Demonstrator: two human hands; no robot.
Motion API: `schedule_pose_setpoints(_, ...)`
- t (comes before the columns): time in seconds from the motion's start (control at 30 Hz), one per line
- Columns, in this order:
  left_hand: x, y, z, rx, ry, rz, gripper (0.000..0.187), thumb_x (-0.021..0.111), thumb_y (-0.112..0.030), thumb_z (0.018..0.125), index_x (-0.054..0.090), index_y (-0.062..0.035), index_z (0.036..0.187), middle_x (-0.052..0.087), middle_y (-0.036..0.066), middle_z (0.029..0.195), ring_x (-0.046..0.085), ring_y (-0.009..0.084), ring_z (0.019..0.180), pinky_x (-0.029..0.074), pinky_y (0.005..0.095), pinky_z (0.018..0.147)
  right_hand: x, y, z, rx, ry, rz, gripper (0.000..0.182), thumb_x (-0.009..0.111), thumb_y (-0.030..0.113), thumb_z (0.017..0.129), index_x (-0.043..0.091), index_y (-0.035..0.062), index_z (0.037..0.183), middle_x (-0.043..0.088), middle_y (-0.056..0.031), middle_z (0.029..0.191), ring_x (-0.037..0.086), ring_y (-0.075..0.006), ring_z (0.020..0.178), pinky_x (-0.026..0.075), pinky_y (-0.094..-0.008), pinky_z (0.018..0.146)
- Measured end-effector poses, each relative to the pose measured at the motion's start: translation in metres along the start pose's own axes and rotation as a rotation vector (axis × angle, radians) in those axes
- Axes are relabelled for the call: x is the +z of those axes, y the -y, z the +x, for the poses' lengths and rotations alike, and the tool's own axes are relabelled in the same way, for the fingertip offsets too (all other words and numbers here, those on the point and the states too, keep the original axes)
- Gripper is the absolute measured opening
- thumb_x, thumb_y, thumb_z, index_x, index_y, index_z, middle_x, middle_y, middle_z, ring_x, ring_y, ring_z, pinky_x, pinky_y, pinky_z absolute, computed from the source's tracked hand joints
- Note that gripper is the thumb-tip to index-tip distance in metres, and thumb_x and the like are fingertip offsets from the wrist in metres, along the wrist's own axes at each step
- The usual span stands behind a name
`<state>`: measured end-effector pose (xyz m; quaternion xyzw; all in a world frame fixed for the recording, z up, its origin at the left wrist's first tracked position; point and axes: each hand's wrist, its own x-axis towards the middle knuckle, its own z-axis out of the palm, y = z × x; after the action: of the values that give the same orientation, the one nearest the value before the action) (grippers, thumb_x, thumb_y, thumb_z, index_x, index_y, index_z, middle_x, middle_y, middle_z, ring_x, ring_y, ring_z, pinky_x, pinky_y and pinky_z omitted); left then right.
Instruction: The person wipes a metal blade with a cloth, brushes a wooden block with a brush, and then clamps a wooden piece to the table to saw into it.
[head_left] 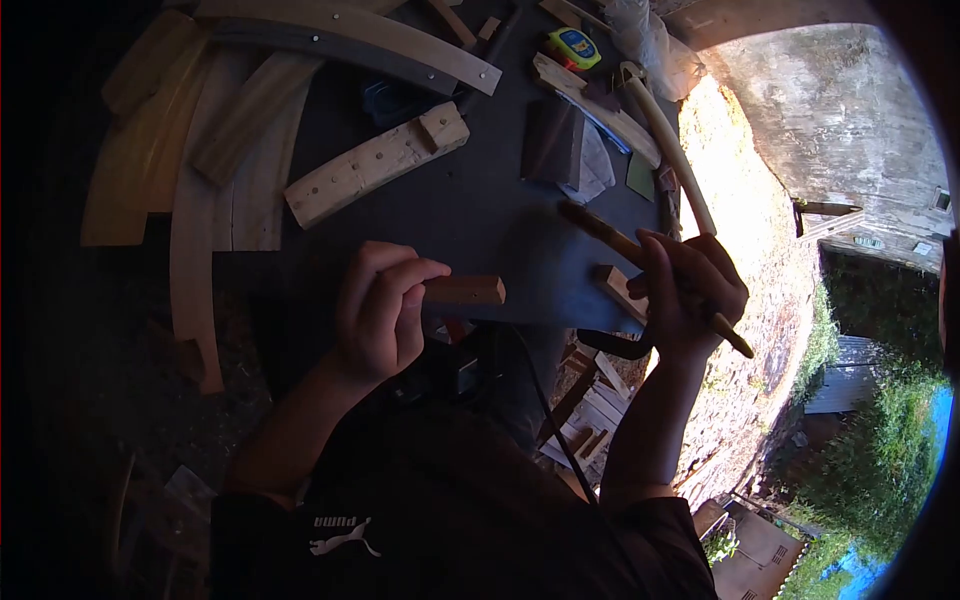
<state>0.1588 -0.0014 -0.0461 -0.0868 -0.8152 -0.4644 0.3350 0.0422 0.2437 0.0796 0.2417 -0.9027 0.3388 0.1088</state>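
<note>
My left hand (378,308) is closed around a small wooden block (468,290), whose squared end sticks out to the right past my fingertips. In my right hand (692,290) is a slim brown stick-like tool (612,232), gripped near its middle. Its dark end points up and left over the table, and its tapered end comes out below my palm. I cannot tell exactly what kind of tool it is. A second wood block (618,288) lies by the table's near edge, just left of my right hand and partly hidden by it.
On the dark table (450,215) are a drilled wooden piece (375,165), curved wooden strips (350,38), sandpaper sheets (552,145) and a yellow tape measure (573,48). Boards (195,190) overhang at left. A curved wooden handle (672,145) lines the right edge. A cable (545,400) hangs below.
</note>
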Motion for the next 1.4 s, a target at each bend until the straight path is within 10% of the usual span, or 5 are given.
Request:
schedule_pose_setpoints(0.6, -0.006, -0.001, -0.001, -0.096, -0.077, -0.007, 0.021, 0.047, -0.009, 0.108, 0.064, 0.0023, 0.11, 0.059, 0.014, 0.103, 0.06, 0.0234, 0.087, 0.049, 0.033, 0.072, -0.005, -0.001, -0.033, -0.206, 0.322, 0.193, 0.005, 0.081, 0.002, 0.078, 0.078, -0.0006, 0.08, 0.069, -0.0084, 0.073, 0.066, -0.0158, 0.06, 0.048, -0.0266, 0.056)
schedule_pose_setpoints(1.4, -0.01, 0.004, -0.005, -0.352, -0.092, -0.135, 0.028, 0.037, -0.015, 0.113, 0.057, 0.0029, 0.119, 0.059, 0.011, 0.108, 0.058, 0.0164, 0.094, 0.047, 0.0319, 0.083, -0.087, -0.025, -0.063, 0.139, 0.265, 0.271, 0.018, 0.065, -0.006, 0.088, 0.068, -0.0012, 0.07, 0.065, -0.0108, 0.069, 0.062, -0.0177, 0.06, 0.045, -0.0305, 0.053)
